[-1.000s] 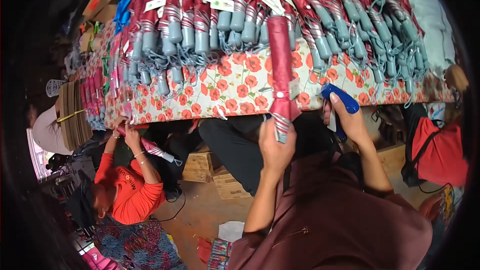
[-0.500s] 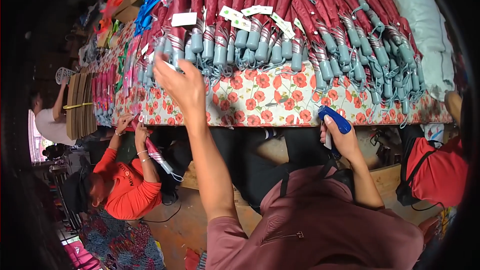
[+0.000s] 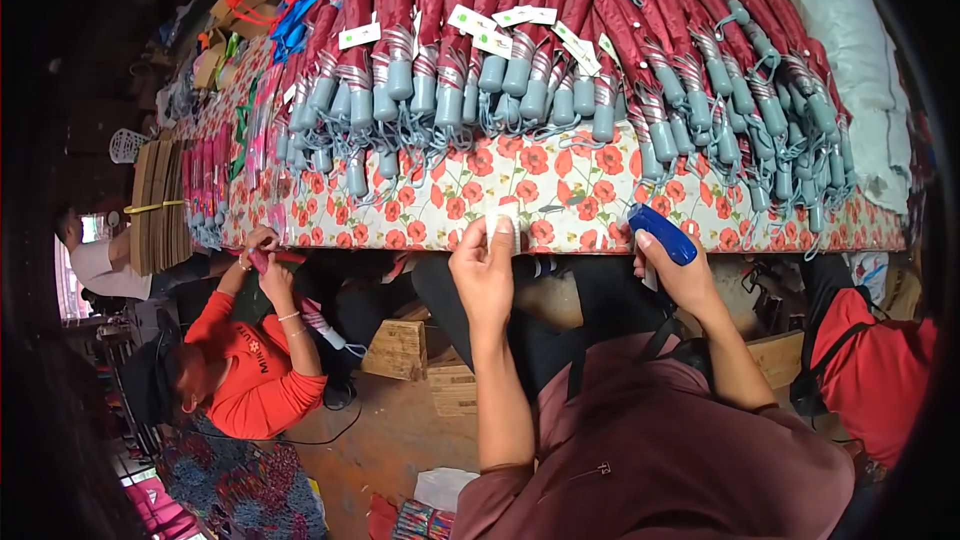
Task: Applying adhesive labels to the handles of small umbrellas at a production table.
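A small white tag (image 3: 508, 214) is pinched between the thumb and fingers of my left hand (image 3: 484, 270), just over the front edge of the table. My right hand (image 3: 682, 275) grips a blue stapler-like hand tool (image 3: 668, 235) to the right, its nose toward the tabletop. Beyond both hands lies a wide row of folded maroon umbrellas (image 3: 459, 0) with grey handles and wrist cords toward me. Several white tags (image 3: 492, 42) hang on or lie across the umbrellas in the middle. Part of the tool is hidden by my right fingers.
The table wears a red-flowered cloth (image 3: 440, 202). A white padded roll (image 3: 850, 50) borders the right side. To the left, a person in orange-red (image 3: 262, 365) handles a pink umbrella; nearby stand strapped cardboard pieces (image 3: 158, 220). Another person in red (image 3: 868, 365) is at right.
My left hand has come back from the left umbrellas to the table's front edge, nearer the tool. Some umbrellas at left have shifted. My right hand has barely moved.
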`<move>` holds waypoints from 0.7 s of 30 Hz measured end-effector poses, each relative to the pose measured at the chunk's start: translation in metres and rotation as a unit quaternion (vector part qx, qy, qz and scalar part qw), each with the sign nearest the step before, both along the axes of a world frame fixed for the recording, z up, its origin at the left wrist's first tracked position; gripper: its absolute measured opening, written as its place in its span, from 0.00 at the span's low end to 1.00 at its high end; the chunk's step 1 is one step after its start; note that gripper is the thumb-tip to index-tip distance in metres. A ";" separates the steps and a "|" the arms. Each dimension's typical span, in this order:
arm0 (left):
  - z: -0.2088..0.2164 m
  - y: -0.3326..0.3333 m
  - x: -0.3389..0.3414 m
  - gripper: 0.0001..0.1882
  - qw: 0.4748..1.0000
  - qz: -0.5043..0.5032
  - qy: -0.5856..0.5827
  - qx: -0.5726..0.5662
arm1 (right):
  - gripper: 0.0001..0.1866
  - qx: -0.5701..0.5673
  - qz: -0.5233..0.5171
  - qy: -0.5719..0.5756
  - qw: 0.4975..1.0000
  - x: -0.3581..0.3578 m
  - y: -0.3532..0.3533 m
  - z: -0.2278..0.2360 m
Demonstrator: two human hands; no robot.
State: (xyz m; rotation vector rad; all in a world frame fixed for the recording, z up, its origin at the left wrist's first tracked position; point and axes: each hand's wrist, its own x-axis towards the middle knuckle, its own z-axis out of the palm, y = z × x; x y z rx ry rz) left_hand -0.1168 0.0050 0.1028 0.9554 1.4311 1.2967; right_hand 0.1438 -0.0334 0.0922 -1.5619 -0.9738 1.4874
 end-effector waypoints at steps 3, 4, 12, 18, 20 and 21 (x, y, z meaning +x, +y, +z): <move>0.002 -0.009 0.012 0.11 0.979 0.025 0.084 0.184 | 0.11 0.040 0.037 0.007 0.998 -0.007 0.000 0.008; 0.006 -0.012 0.017 0.11 0.979 0.023 0.082 0.183 | 0.11 0.039 0.035 0.006 0.999 -0.008 -0.001 0.012; 0.040 -0.047 0.044 0.11 0.994 0.025 0.098 0.038 | 0.09 0.201 0.036 0.074 0.976 -0.016 -0.013 0.048; 0.041 -0.053 0.055 0.11 0.986 0.015 0.100 0.134 | 0.12 0.183 0.190 0.084 0.961 -0.001 -0.013 0.062; 0.049 -0.056 0.058 0.10 0.986 0.019 0.139 0.092 | 0.13 0.159 0.171 0.093 0.968 -0.003 -0.017 0.063; 0.050 -0.058 0.059 0.10 0.986 0.014 0.141 0.085 | 0.13 0.142 0.157 0.101 0.972 -0.005 -0.019 0.063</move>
